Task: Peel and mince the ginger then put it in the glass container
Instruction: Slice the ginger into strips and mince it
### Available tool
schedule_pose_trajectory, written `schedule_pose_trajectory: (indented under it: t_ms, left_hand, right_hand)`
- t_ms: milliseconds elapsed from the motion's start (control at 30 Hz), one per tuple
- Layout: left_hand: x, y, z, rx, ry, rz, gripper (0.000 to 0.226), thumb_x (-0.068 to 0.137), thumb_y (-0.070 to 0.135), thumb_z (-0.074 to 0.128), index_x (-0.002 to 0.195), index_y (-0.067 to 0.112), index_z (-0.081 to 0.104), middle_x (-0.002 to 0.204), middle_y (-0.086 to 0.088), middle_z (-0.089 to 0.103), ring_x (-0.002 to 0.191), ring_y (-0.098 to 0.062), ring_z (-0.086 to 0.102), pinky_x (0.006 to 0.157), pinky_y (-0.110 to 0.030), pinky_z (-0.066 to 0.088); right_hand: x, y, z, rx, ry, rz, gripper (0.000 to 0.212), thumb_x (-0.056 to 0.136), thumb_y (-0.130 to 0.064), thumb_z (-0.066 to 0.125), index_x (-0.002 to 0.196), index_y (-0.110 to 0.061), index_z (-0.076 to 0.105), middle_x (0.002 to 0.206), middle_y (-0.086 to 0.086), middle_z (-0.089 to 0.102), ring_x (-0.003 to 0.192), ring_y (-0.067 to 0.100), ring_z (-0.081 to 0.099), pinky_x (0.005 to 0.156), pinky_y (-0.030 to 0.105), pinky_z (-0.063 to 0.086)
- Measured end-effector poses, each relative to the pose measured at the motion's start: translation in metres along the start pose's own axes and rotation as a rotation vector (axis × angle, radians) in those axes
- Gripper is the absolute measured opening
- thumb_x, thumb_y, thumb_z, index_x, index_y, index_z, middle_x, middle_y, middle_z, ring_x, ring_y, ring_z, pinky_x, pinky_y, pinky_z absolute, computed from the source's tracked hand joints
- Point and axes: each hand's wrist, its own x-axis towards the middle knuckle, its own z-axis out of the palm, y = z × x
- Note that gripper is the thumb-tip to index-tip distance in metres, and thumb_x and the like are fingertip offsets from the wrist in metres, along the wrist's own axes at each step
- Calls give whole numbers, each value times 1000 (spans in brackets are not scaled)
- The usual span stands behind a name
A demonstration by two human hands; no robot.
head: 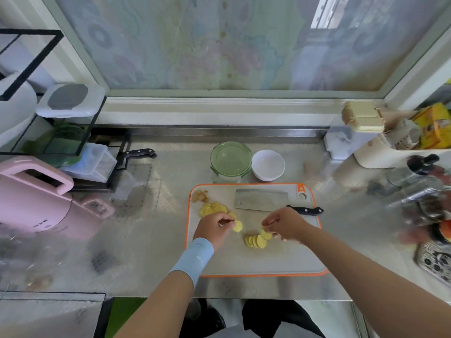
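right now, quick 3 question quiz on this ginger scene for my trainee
1. True or false: the right hand holds the cleaver.
2. What does the left hand pinch? A slice B spoon C cleaver
3. Fill in: the white ___ stands beside the container.
Key: 1 false; 2 A; 3 bowl.

A wide window (219, 45) covered in pale floral film fills the back wall, passing soft daylight. Beneath, a white sill (219, 108) meets the embossed steel worktop (158, 240). A black frame rack (31, 31) stands left; blurred clutter (419, 198) at right is perhaps kitchenware.
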Motion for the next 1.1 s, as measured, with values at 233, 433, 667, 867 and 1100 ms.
schedule_pose_trajectory:
  t_ms: [233,433,667,867,1100]
  left_hand:
    - [8,12,33,44,-89,38,8,85,28,72,92,27,74,93,13,71,88,-3,64,81,-17,48]
    - [3,16,30,68,-88,-8,6,85,28,71,91,30,71,93,12,69,86,-6,62,81,-18,47]
    - [-2,24,32,60,-88,-10,7,85,29,71,91,28,75,90,16,67,82,0,57,70,-8,39]
    - [1,38,46,2,-109,-3,6,83,28,72,88,30,75,88,15,71,87,-5,64,82,-21,51]
    - [-4,35,60,270,-194,97,30,83,40,66,113,37,66,103,18,59,102,-5,55,85,-26,49]
  right_hand:
    - [-1,21,13,-63,-19,-6,14,80,-9,74,77,-23,73,79,11,74,63,17,62,54,24,51]
    - [3,26,25,-177,34,-76,10,80,-16,76,90,-21,76,87,-2,67,81,14,62,59,12,43]
    - [3,25,25,-161,71,-105,16,81,-17,69,95,-26,68,83,-11,62,84,12,61,72,19,46]
    - [-12,15,9,170,37,-107,27,81,2,55,94,-16,72,77,2,68,59,14,63,52,23,47]
    - [-18,38,11,238,73,53,5,84,-9,72,89,-10,72,75,12,74,59,20,69,44,24,44]
